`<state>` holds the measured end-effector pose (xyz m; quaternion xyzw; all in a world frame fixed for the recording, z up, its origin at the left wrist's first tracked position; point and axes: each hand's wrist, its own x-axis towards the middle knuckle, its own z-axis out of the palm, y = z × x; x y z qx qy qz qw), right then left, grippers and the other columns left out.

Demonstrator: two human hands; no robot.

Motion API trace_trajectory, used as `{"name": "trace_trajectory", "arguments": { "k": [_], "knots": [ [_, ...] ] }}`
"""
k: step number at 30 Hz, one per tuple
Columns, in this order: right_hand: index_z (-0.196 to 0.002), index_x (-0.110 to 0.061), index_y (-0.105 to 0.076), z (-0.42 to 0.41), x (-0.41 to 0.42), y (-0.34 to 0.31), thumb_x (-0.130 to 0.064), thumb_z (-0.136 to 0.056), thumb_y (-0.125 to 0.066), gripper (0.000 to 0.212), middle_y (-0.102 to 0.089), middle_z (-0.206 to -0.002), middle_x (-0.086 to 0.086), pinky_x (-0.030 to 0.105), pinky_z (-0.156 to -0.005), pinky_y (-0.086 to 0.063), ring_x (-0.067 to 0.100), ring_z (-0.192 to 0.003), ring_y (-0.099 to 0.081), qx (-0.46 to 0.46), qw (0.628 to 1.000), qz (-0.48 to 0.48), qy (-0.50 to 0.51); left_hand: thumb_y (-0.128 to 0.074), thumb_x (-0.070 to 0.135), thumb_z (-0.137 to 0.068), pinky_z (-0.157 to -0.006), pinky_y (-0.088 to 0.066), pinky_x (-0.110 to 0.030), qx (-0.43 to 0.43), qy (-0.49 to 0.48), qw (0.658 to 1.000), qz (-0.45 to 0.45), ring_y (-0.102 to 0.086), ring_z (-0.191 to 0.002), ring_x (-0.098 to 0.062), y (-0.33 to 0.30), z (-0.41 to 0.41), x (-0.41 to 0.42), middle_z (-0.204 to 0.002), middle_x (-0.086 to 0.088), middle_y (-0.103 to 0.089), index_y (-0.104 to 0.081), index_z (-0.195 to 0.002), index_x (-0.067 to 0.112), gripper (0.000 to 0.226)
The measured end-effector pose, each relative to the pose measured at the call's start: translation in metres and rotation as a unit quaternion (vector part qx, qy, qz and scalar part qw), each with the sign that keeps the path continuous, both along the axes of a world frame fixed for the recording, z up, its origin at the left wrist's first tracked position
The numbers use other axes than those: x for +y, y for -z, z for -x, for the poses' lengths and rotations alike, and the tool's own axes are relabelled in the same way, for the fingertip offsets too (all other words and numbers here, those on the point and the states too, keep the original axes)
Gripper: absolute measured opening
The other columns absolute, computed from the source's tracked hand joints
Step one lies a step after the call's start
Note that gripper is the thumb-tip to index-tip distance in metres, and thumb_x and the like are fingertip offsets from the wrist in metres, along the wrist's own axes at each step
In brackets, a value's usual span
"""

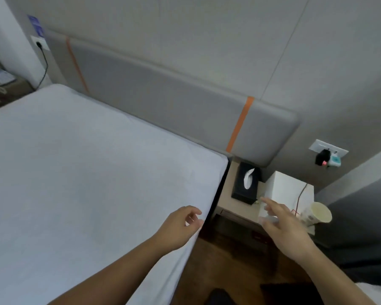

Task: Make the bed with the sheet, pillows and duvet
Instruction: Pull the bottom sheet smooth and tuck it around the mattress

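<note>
The sheet (86,172) lies smooth and flat over the bed (218,194), covering it from the near side edge to the padded headboard (163,102), with its corner at the head end pulled down neatly, so that step looks done or close to it. No pillows and no duvet show on the bed, so I judge both are left to do; a bit of white cloth at the lower right edge of the view may belong to one of them, but I cannot tell. The bed's long axis runs from the headboard down toward the lower left, and the sheet follows it, its near edge running along the side of the bed. The left hand (180,227) hovers at that side edge near the head corner, fingers loosely curled and holding nothing, perhaps brushing the sheet. The right hand (284,227) is off the bed, fingers spread and relaxed, reaching over the nightstand (227,199) that stands just beside the head corner. On the nightstand sit a black tissue box (245,183), a white box (288,188) and a paper cup (317,215).
</note>
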<state>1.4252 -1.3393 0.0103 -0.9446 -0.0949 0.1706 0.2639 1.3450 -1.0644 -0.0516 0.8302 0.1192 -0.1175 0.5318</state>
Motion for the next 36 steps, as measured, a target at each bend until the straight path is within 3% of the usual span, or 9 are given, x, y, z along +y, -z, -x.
{"name": "trace_trajectory", "arguments": {
  "k": [4, 8, 13, 19, 36],
  "knots": [
    [-0.150, -0.040, -0.031, -0.069, 0.036, 0.026, -0.030, -0.100, -0.055, 0.057, -0.042, -0.145, -0.011, 0.024, -0.101, -0.040, 0.002, -0.118, -0.045, 0.029, 0.998, 0.008, -0.061, -0.059, 0.040, -0.093, -0.084, -0.045, -0.016, 0.011, -0.050, 0.998, -0.022, -0.058, -0.094, 0.002, 0.022, -0.027, 0.034, -0.098, 0.013, -0.063, -0.062, -0.111, 0.035, 0.020],
    [-0.150, -0.039, -0.032, -0.140, 0.072, 0.062, -0.032, -0.100, -0.054, 0.056, -0.043, -0.141, -0.011, 0.025, -0.104, -0.040, 0.001, -0.120, -0.043, 0.064, 0.991, 0.002, -0.116, -0.058, 0.039, -0.094, -0.079, -0.042, -0.010, 0.038, -0.105, 0.993, -0.049, -0.056, -0.093, 0.008, 0.043, -0.054, 0.059, -0.099, 0.015, -0.061, -0.060, -0.113, 0.034, 0.020],
    [-0.149, -0.035, -0.036, -0.270, 0.132, 0.112, -0.030, -0.099, -0.056, 0.053, -0.042, -0.136, -0.009, 0.023, -0.095, -0.039, 0.007, -0.115, -0.048, 0.112, 0.963, 0.019, -0.244, -0.057, 0.038, -0.095, -0.079, -0.041, -0.012, 0.095, -0.224, 0.968, -0.055, -0.057, -0.094, 0.002, 0.083, -0.119, 0.068, -0.102, 0.014, -0.060, -0.060, -0.116, 0.030, 0.023],
    [-0.153, -0.030, -0.031, -0.374, 0.172, 0.165, -0.033, -0.101, -0.053, 0.057, -0.037, -0.147, -0.005, 0.028, -0.107, -0.039, 0.012, -0.128, -0.045, 0.111, 0.917, 0.091, -0.373, -0.057, 0.036, -0.095, -0.086, -0.043, -0.020, 0.167, -0.286, 0.942, -0.061, -0.058, -0.098, -0.007, 0.130, -0.177, 0.056, -0.108, 0.008, -0.060, -0.059, -0.121, 0.024, 0.029],
    [-0.156, -0.026, -0.023, -0.450, 0.200, 0.346, -0.039, -0.098, -0.056, 0.068, -0.025, -0.155, 0.002, 0.031, -0.108, -0.038, 0.019, -0.138, -0.032, 0.109, 0.792, 0.264, -0.540, -0.059, 0.047, -0.091, -0.103, -0.040, -0.032, 0.290, -0.272, 0.917, -0.036, -0.042, -0.128, -0.016, 0.301, -0.249, 0.029, -0.139, 0.004, -0.047, -0.046, -0.137, 0.027, 0.052]
  ]
}}
